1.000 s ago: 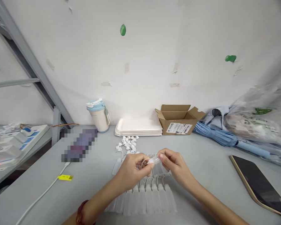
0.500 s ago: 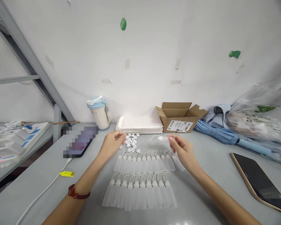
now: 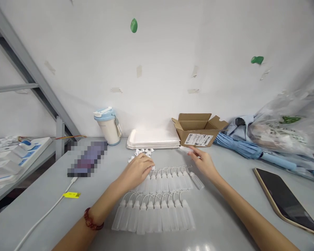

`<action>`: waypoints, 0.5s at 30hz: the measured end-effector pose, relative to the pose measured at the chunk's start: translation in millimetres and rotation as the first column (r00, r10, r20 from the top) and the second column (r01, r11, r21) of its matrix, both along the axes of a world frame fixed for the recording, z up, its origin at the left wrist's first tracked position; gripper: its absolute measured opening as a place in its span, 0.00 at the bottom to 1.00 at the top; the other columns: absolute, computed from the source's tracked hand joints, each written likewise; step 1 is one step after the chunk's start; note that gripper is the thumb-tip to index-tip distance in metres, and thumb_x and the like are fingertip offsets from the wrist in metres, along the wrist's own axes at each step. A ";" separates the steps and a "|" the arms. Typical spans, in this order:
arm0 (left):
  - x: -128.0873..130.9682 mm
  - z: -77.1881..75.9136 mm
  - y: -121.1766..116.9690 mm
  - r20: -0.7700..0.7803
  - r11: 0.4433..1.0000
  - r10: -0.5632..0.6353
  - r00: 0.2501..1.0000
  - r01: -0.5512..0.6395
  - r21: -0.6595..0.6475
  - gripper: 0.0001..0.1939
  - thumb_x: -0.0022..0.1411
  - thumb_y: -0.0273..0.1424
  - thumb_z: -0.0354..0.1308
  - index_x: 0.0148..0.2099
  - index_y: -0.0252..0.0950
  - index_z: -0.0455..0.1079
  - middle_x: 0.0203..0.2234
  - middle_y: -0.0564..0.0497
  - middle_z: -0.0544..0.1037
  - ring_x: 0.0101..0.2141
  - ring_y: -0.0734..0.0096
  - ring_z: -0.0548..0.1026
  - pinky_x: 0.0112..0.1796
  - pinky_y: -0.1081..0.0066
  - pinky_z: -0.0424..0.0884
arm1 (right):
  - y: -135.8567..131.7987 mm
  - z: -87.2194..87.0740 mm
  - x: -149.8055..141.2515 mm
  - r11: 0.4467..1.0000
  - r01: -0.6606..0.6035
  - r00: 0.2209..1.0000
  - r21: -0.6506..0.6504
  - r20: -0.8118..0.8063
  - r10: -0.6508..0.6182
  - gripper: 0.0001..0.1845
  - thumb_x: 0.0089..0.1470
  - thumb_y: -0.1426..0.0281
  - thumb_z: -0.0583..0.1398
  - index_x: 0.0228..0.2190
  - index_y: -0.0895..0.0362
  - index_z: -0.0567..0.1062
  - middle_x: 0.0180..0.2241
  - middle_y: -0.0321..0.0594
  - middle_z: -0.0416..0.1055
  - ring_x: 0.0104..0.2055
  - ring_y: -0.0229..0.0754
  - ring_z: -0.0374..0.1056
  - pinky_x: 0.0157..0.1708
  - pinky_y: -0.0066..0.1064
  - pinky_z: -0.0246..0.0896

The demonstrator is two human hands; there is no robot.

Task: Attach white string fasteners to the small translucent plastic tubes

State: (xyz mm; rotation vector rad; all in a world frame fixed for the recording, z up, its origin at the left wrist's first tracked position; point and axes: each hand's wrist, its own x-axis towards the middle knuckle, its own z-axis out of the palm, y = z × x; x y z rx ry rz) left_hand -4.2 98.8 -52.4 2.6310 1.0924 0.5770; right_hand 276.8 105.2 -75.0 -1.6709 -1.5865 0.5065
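Observation:
My left hand (image 3: 139,170) is over the near side of a pile of small white caps (image 3: 143,152), its fingers bent down and pressed together. At its fingertips shows one white cap (image 3: 153,168). My right hand (image 3: 203,162) pinches the end of a small translucent plastic bottle (image 3: 185,149) between thumb and finger. Below lie two rows of like bottles with thin curved tubes, a back row (image 3: 169,182) partly behind my left hand and a front row (image 3: 154,218). One tilted bottle (image 3: 197,180) ends the back row at the right.
Behind stand a stack of white trays (image 3: 153,139), an open cardboard box (image 3: 199,137) and a tumbler (image 3: 108,129). At right are a blue umbrella (image 3: 238,146), a plastic bag (image 3: 277,129) and a phone (image 3: 285,198). A charging phone (image 3: 89,158) and power strip (image 3: 34,153) are at left.
My left hand has moved right and nearer, from the left of the caps to over their near side. My right hand still has its bottle, now closer to the box. The view has shifted slightly.

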 end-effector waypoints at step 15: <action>3.0 -8.4 4.0 0.039 0.999 0.013 0.999 -0.011 -0.048 0.11 0.61 0.26 0.50 0.40 0.38 0.74 0.33 0.50 0.78 0.39 0.63 0.66 0.40 0.65 0.64 | 19.1 -16.7 21.7 0.978 -0.175 0.961 0.115 0.238 0.144 0.20 0.54 0.68 0.50 0.45 0.59 0.73 0.42 0.47 0.72 0.40 0.45 0.68 0.40 0.36 0.62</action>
